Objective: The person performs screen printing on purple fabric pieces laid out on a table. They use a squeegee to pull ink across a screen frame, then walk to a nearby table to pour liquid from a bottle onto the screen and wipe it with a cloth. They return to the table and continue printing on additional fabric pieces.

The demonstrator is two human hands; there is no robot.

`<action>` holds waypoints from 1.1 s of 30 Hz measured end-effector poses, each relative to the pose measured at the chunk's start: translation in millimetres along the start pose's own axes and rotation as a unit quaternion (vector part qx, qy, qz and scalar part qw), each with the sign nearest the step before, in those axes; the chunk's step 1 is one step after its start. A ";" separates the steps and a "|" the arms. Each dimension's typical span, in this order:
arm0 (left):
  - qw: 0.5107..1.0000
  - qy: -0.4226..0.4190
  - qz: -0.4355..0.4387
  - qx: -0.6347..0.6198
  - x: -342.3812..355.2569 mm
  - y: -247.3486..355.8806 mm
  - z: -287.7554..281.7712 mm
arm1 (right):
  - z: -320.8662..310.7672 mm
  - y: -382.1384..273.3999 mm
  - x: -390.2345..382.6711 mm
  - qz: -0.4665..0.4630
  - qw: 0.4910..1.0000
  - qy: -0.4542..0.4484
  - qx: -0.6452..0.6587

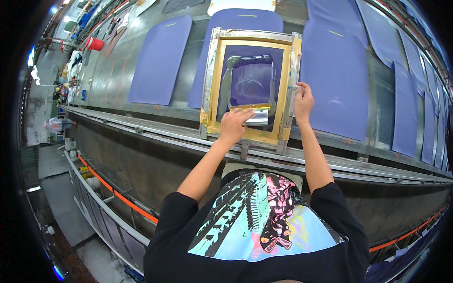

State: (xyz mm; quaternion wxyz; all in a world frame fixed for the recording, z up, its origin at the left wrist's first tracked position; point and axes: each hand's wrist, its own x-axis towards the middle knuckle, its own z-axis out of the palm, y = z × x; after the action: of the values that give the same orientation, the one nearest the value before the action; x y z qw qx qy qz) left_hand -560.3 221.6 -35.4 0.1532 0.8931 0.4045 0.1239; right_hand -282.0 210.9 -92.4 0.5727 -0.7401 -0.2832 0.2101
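A screen printing frame (211, 70), metal outside with yellowish tape along the inner border, lies over a purple fabric piece on the long table. Inside it, wet ink (230, 80) rings a dark rectangle with a pale arched design (250, 84). My left hand (234, 125) is closed around a squeegee (257, 117) with a silvery handle, near the frame's close end. The squeegee's blade edge rests on the mesh, just below the ink. At the frame's right side, my right hand (303, 101) has its fingers closed on the outer edge.
Purple fabric pieces (160, 61) lie along the table on both sides; one on the right (335, 85) bears a small pale print. A metal rail (174, 137) runs along the near table edge. A red bucket (95, 44) stands far left. Another person (59, 124) is beyond the table's left end.
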 end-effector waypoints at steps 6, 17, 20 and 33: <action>0.999 0.031 0.012 -0.001 -1.3 -11.5 13.6 | -4.2 3.8 10.0 0.011 0.999 0.007 -0.043; 0.994 0.033 0.096 0.046 -9.9 -27.8 25.7 | 9.1 24.5 15.9 0.031 0.997 0.033 -0.064; 0.999 0.008 0.042 0.029 75.7 -45.2 22.8 | 10.8 27.3 13.1 0.019 0.998 0.039 -0.050; 0.996 0.054 0.063 0.043 99.2 -58.5 33.2 | 15.9 20.7 0.4 0.041 0.998 0.028 -0.044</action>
State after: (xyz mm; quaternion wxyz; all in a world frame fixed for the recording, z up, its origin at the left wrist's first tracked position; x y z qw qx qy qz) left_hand -525.2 327.9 -78.3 0.0846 0.9145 0.3601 0.1638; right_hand -288.1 218.9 -116.5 0.5383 -0.7812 -0.2450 0.1998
